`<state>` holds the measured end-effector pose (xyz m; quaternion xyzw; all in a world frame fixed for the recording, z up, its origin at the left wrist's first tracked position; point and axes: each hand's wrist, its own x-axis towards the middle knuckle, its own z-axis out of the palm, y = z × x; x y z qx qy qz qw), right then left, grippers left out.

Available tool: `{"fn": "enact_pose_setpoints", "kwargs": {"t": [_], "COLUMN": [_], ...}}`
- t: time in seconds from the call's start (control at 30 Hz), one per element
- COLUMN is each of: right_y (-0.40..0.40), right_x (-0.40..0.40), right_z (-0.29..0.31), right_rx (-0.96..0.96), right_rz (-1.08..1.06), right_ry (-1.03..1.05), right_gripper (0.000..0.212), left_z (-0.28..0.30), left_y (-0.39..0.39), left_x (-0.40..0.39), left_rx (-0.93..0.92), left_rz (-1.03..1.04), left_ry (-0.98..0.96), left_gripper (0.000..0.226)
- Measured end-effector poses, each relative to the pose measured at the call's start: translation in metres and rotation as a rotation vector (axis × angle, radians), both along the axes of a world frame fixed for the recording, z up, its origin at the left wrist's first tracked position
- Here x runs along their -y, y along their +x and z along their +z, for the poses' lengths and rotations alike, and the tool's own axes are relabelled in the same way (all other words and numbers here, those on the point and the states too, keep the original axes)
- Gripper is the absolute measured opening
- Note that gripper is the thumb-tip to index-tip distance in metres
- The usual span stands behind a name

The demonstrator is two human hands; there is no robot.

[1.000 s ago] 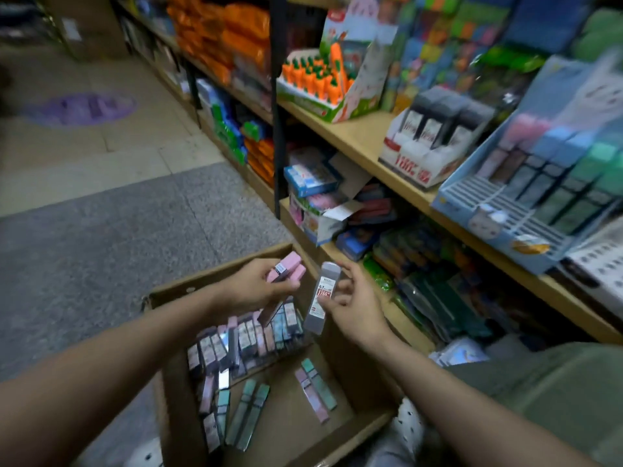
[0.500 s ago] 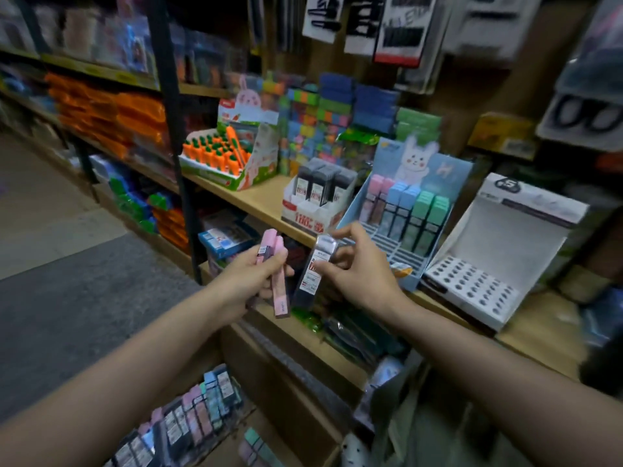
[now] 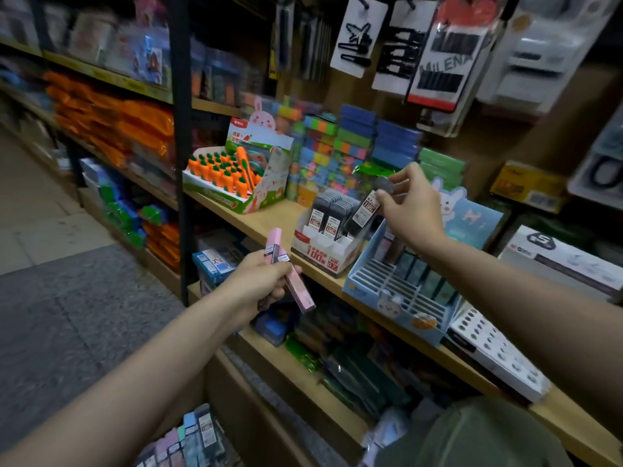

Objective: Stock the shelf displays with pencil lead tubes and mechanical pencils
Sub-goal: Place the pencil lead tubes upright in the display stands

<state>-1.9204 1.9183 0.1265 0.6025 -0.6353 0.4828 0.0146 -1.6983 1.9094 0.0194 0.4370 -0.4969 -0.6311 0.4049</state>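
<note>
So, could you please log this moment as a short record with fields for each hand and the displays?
left hand: left hand grips pink lead tubes, held below shelf level
right hand: right hand pinches a dark lead tube by its top
target: white display box, holding matching dark tubes
neighbour: blue bunny display, front slots unfilled
shelf: wooden shelf
step: dark tube not yet seated

My right hand [image 3: 409, 205]: lifted away from my left, now over the white display box [image 3: 323, 246] with the dark lead tube [image 3: 364, 210].
My left hand [image 3: 261, 281]: lower, apart, pink tubes [image 3: 286, 271] held.
</note>
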Motion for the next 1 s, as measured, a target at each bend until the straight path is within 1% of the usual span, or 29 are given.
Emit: {"fn": "enact_pose_setpoints", "kwargs": {"t": [0.17, 0.3, 0.5, 0.6, 0.7, 0.8, 0.93, 1.0], "right_y": [0.005, 0.001, -0.004, -0.005, -0.004, -0.002, 0.0, 0.007], "right_x": [0.024, 0.031, 0.036, 0.037, 0.04, 0.042, 0.036, 0.022], "right_z": [-0.005, -0.01, -0.018, -0.022, -0.027, -0.031, -0.027, -0.025], "right_rx": [-0.126, -0.265, -0.268, -0.325, -0.376, -0.37, -0.35, -0.323], "right_rz": [-0.021, -0.066, -0.11, -0.158, -0.234, -0.263, -0.201, -0.125], "right_ry": [0.03, 0.1, 0.216, 0.235, 0.218, 0.193, 0.179, 0.084], "right_gripper": [0.017, 0.014, 0.016, 0.015, 0.018, 0.021, 0.018, 0.02], "left_z": [-0.001, 0.003, 0.001, -0.002, -0.006, -0.01, -0.014, -0.014], "left_y": [0.003, -0.002, -0.006, -0.008, -0.01, -0.011, -0.016, -0.018], "left_x": [0.013, 0.013, 0.014, 0.014, 0.013, 0.009, 0.004, 0.002], "left_rx": [-0.003, -0.079, -0.105, -0.125, -0.179, -0.109, -0.035, -0.069], "left_rz": [0.05, 0.035, 0.036, 0.061, 0.018, -0.042, -0.09, -0.118], "left_ry": [-0.123, -0.128, -0.121, -0.095, -0.074, -0.119, -0.2, -0.223], "left_gripper": [0.017, 0.017, 0.017, 0.015, 0.02, 0.017, 0.016, 0.015]}}
